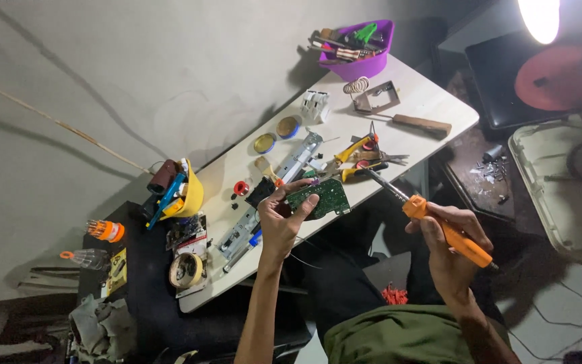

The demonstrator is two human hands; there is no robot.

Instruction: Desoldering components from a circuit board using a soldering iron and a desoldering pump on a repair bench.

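The left hand [283, 217] pinches a green circuit board [323, 197] over the worktop's [426, 98] near edge. The right hand [454, 244] grips an orange soldering iron [439, 226], its tip beside the board's right edge, near 1 pair of yellow-handled pliers [353, 156].

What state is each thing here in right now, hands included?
left hand: fingers shut on green circuit board, held above the table
right hand: gripping orange soldering iron, tip toward the board
purple bowl: full of tools
yellow-handled pliers: lying on white table
lamp: lit
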